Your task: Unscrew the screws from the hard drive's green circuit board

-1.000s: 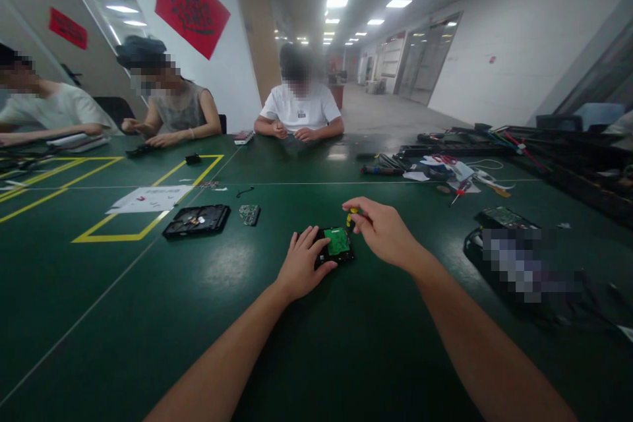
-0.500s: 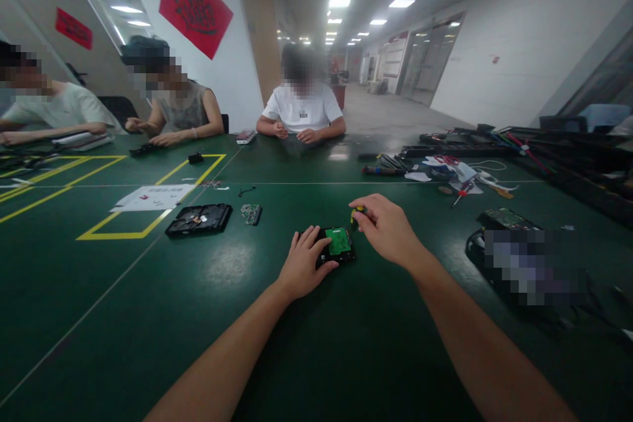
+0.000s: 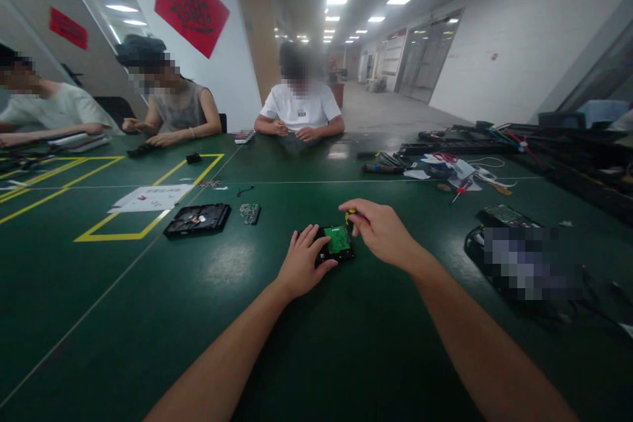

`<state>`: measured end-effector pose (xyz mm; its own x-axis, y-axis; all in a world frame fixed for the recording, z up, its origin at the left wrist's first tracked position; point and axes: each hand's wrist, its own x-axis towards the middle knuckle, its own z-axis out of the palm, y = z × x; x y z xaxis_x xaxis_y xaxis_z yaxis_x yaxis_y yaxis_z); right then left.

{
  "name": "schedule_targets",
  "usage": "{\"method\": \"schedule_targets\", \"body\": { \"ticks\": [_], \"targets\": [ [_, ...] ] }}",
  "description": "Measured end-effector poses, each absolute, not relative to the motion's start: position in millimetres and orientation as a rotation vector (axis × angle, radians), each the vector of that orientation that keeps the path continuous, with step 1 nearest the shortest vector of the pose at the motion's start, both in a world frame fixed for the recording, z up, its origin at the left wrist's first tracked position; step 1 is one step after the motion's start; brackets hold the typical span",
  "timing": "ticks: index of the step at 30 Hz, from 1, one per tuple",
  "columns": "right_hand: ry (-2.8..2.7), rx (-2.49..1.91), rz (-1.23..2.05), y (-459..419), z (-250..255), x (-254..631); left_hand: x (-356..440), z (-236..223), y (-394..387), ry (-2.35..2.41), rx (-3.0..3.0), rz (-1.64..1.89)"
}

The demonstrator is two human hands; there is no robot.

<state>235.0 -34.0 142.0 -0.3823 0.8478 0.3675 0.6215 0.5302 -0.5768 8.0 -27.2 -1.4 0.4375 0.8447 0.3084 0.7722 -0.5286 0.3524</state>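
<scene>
A black hard drive (image 3: 324,256) with a green circuit board (image 3: 339,239) on its upper face lies on the table in front of me. My left hand (image 3: 302,258) holds it down from the left, with the thumb along its near edge and the fingers spread over its left part. My right hand (image 3: 380,231) is closed around a small screwdriver (image 3: 350,216) with a yellow and dark handle. The screwdriver stands roughly upright over the right edge of the board; I cannot make out whether its tip sits in a screw.
Left of the drive lie a loose circuit board (image 3: 250,213) and a black casing (image 3: 198,220). A paper sheet (image 3: 151,198) lies beyond. At right are electronics with cables (image 3: 509,216), a red screwdriver (image 3: 461,191) and tools. Several people sit across the green table (image 3: 148,316).
My right hand has shifted slightly left and down with the screwdriver, and its grip on the handle has turned a little. My left hand and the hard drive stay in place.
</scene>
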Motion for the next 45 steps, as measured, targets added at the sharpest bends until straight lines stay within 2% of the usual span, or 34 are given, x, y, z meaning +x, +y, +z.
{"method": "schedule_targets", "body": {
  "ticks": [16,26,34,45],
  "targets": [
    [-2.003,-1.217,0.371,-30,137,238,6,-9,-23,1.412,2.558,0.703],
    [-2.071,-1.117,0.608,-34,146,237,7,-8,-24,1.424,2.555,0.687],
    [-1.947,-1.300,0.324,-28,138,237,6,-5,-24,1.417,2.551,0.672],
    [-2.056,-1.122,0.460,-31,140,239,7,1,-28,1.429,2.522,0.677]
  ]
}}
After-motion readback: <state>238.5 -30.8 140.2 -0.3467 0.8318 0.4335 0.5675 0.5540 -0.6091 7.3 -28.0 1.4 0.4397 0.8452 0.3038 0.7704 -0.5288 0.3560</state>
